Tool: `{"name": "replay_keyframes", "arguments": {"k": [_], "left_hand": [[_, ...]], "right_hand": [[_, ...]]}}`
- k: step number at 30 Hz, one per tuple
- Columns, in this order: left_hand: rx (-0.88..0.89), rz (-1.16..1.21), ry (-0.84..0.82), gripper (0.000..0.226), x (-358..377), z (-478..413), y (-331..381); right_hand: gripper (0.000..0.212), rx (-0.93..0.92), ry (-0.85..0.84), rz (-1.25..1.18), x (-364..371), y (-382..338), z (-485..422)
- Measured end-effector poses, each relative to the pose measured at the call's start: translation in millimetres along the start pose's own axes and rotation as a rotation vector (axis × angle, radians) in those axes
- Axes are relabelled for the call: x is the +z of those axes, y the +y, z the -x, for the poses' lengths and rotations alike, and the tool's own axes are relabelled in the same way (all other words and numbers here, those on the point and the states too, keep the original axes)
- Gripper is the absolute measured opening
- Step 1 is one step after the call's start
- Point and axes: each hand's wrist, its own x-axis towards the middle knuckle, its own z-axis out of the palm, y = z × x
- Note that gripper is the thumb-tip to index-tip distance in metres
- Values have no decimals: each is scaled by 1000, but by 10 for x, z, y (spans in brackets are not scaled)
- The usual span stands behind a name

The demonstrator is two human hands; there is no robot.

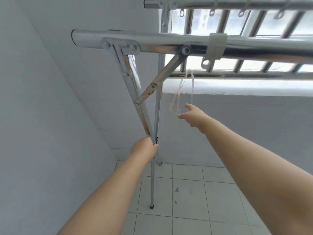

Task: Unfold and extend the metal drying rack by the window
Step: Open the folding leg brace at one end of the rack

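The metal drying rack (169, 42) stands in the corner by the window, its thick top bar running right across the view. Two slanted legs cross below it, joined to the bar by a hinged brace (162, 77). My left hand (144, 147) is closed around the legs where they cross. My right hand (193, 114) reaches forward with fingers spread, its fingertips at the lower end of a thin pale string loop (179, 92) that hangs from the bar. A second bar (237, 4) with hanger rings runs higher up.
White walls (50, 99) close in on the left and behind the rack. The barred window (254, 22) sits above a sill. The floor is white tile (186, 209), with two small metal bits (176, 189) lying near the rack's front foot (152, 206).
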Motion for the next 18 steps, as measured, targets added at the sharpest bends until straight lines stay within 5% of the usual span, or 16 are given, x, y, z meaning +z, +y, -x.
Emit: {"name": "replay_keyframes", "arguments": {"k": [18], "left_hand": [[557, -139, -171, 51, 1126, 918, 2324]], "right_hand": [[68, 394, 364, -134, -1646, 2412, 1845]]}}
